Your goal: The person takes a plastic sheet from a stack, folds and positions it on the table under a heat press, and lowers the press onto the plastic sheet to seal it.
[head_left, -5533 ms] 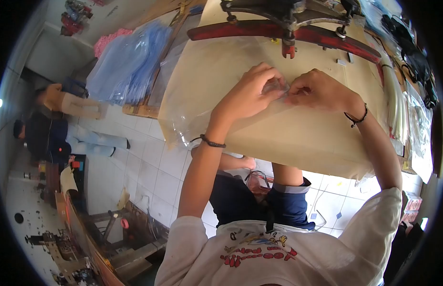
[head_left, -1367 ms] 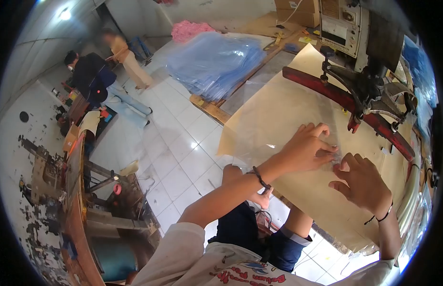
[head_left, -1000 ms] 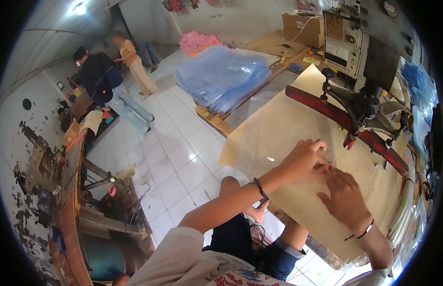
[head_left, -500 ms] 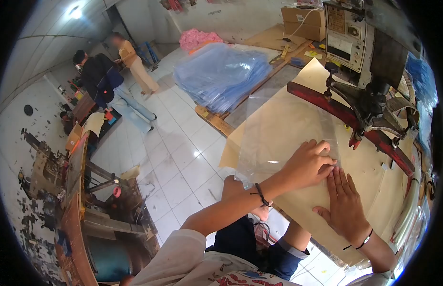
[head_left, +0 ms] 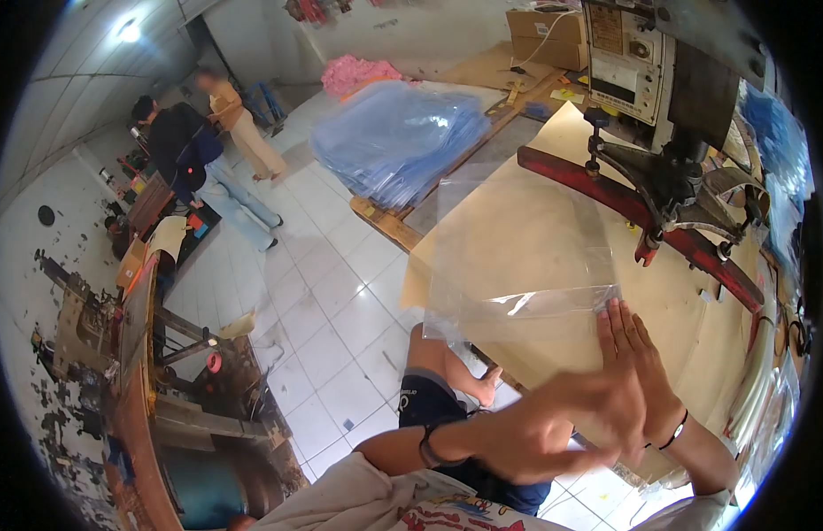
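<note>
A clear plastic sheet (head_left: 517, 257) lies over brown paper (head_left: 686, 336) on the worktable, its left side overhanging the paper. My right hand (head_left: 641, 372) rests flat with fingers stretched out, the fingertips on the sheet's lower right corner. My left hand (head_left: 562, 425), smeared by motion, is in front of the right hand and the table edge. Its fingers cannot be made out, and it covers part of my right wrist area. Beyond the sheet stands a machine with a long red bar (head_left: 588, 190) above the paper.
A stack of bluish plastic sheets (head_left: 398, 137) lies at the table's far left. Behind are a pink heap (head_left: 363, 75), a cardboard box (head_left: 546, 40) and a control box (head_left: 625, 66). Two people (head_left: 185, 150) stand across the tiled floor (head_left: 318, 292). An old wooden bench (head_left: 137, 380) is at left.
My left hand has left the sheet's corner and moved down toward my body. My right hand stays flat at the corner. The view has shifted slightly.
</note>
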### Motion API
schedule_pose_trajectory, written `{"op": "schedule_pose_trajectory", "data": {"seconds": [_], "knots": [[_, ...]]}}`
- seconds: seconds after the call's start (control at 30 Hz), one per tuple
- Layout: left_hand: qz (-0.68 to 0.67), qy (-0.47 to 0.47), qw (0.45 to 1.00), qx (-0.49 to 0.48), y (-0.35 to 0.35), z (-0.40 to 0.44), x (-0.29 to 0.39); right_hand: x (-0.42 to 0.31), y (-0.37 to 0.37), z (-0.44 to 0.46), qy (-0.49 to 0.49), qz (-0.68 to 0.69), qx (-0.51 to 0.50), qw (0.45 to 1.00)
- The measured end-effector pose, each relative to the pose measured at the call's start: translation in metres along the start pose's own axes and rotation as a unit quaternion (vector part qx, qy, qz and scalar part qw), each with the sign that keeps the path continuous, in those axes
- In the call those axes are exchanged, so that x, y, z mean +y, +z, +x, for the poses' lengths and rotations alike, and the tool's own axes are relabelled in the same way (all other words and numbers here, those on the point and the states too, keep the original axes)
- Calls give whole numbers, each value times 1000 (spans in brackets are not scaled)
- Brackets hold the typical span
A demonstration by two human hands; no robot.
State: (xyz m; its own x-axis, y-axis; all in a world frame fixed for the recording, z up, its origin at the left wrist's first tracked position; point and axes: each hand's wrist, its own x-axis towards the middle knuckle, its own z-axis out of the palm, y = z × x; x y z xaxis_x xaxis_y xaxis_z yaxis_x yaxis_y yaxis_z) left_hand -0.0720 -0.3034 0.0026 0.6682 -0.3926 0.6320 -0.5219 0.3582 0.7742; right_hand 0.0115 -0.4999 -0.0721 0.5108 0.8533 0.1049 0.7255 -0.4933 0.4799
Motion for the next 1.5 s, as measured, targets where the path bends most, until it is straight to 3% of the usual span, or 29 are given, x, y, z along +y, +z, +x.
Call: {"op": "schedule_pose_trajectory", "data": {"seconds": [0.07, 0.1, 0.17, 0.33, 0.47, 0.57, 0.63, 0.67, 0.7, 0.73, 0.77, 0.83, 0.93, 1.1, 1.23, 1.37, 1.5], "knots": [[-151, 45, 985, -70, 6, -8, 17, -1, -14, 3, 40, 167, -7, 985], [-211, 26, 975, -60, 16, -14, 21, -1, -19, 4, 60, 249, -10, 967], [-195, -14, 970, -142, 5, -23, 7, 0, -21, 4, 62, 254, -21, 965], [-328, 184, 922, -95, 32, -3, 7, 0, -23, 5, 71, 255, -31, 964], [-340, 136, 921, -135, 28, -10, 16, 0, -22, 6, 74, 260, -41, 962], [-218, 182, 947, -147, 12, -11, 13, 5, -27, 7, 71, 269, -59, 959], [-84, 60, 980, -170, -3, -17, 37, 8, -24, 8, 71, 258, -55, 962], [-43, 52, 991, -113, -13, -23, 34, 10, -17, 8, 73, 245, -45, 966], [114, 46, 991, -52, -29, -28, 34, 11, -14, 8, 74, 232, -35, 969], [266, 21, 964, 3, -46, -33, 33, 12, -14, 9, 80, 239, -32, 967], [513, -5, 856, 61, -67, -37, 40, 13, -14, 9, 86, 248, -28, 965], [665, -94, 738, 70, -101, -54, 36, 13, -15, 10, 93, 257, -27, 962], [639, -143, 749, 106, -126, -81, 14, 12, -16, 11, 95, 249, -41, 963], [530, -172, 813, 170, -139, -96, -9, 28, -33, 15, 81, 242, -103, 961], [500, -140, 832, 194, -146, -101, -20, 18, -46, 39, 86, 134, -31, 987], [490, -147, 837, 195, -149, -102, -19, -9, -59, 96, -46, 238, 92, 966], [456, -172, 846, 216, -152, -107, -13, -31, -30, 148, -118, 308, 203, 922]]}}
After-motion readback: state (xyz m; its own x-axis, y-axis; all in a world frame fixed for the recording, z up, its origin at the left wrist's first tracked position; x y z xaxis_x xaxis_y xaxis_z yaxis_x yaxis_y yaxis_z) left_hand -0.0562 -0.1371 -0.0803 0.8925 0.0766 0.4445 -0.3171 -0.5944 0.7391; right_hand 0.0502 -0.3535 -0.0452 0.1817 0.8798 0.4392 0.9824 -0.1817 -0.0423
